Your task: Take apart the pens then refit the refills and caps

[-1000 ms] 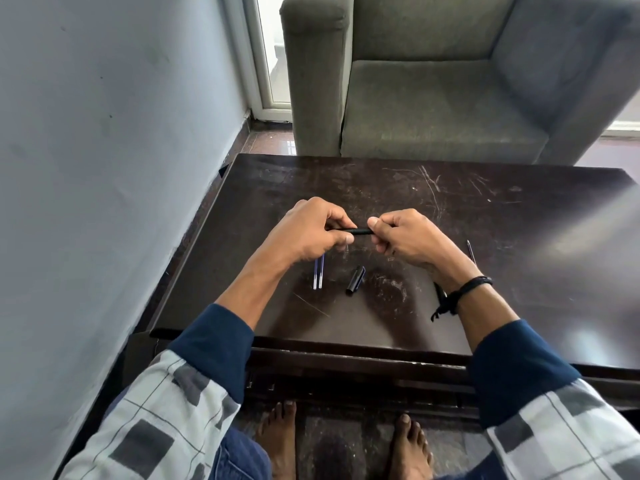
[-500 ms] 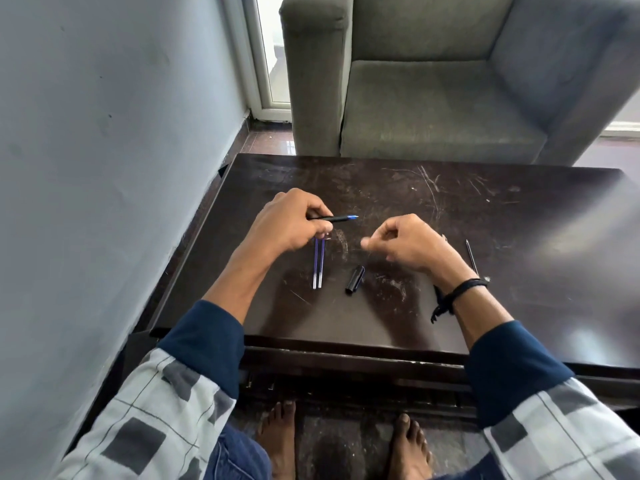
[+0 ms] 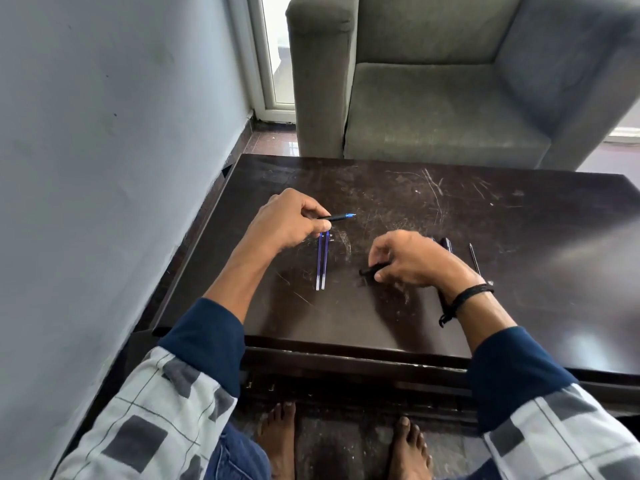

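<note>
**A:** Head view, and the hands have split! A second ago both were clamped on one black pen (image 3: 337, 217). Now the left hand (image 3: 287, 223) keeps it alone, fingers curled round the barrel. The blue tip is bare and points right, just above the table (image 3: 519, 220).

**B:** And the right hand (image 3: 415, 259) has dropped to the tabletop. Thumb and forefinger pinch a short black cap (image 3: 370, 270), low against the wood, with the other fingers curled in.

**A:** So the cap is off that pen. I'd call this the take-apart half, with this pen's refill probably next out.

**B:** Two refills (image 3: 322, 261) already lie side by side just below the left hand, blue and parallel, ends toward the person.

**A:** What can't we see?

**B:** Plenty. A cap lay right at that spot half a second back. Whether the right hand is setting one down or lifting the old one, I cannot tell, and its palm hides anything beneath.

**A:** Beyond its knuckles?

**B:** A dark pen part (image 3: 446, 243) peeks out, mostly covered, and a thin rod (image 3: 473, 258) lies to the right. Barrel or refill, it's too small to say. The left hand's fingers bury the pen's back end too.
</note>
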`<state>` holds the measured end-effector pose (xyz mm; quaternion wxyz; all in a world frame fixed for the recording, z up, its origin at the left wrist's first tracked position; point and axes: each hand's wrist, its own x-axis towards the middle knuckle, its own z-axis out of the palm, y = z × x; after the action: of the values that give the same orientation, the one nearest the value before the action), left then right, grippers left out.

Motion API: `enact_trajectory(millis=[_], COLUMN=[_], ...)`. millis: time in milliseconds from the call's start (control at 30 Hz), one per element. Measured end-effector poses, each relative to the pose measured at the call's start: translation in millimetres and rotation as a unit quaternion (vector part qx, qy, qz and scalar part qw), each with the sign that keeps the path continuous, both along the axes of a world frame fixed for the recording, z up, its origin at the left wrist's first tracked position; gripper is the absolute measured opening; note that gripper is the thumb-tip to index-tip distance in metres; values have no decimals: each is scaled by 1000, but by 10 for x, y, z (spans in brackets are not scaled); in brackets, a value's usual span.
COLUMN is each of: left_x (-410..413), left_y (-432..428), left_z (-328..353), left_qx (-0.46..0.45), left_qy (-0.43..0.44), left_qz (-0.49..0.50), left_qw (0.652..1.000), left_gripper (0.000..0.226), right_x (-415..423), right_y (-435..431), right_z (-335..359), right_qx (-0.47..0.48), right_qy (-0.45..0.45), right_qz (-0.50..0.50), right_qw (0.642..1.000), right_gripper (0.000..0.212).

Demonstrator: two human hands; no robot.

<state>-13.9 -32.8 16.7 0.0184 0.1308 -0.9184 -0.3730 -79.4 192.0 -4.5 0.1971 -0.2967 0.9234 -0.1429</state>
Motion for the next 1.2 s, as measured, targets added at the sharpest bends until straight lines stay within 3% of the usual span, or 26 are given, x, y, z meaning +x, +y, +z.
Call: enact_trajectory(millis=[100, 200, 1200], left_x=[7, 9, 4], left_y=[6, 11, 208], left_z=[9, 24, -18], left_qx=[18, 35, 52], left_qy=[-10, -18, -54], left_qz=[-8, -14, -64], left_qw=[1000, 999, 995], left_gripper=[14, 16, 13], right_x=[-88, -101, 5], right_y=[92, 120, -16], right_z=[72, 84, 80], right_qx=[-99, -162, -201], right_qy=[29, 44, 32], right_qz=[-133, -181, -110], right_qw=[986, 969, 973], right_gripper=[19, 17, 16])
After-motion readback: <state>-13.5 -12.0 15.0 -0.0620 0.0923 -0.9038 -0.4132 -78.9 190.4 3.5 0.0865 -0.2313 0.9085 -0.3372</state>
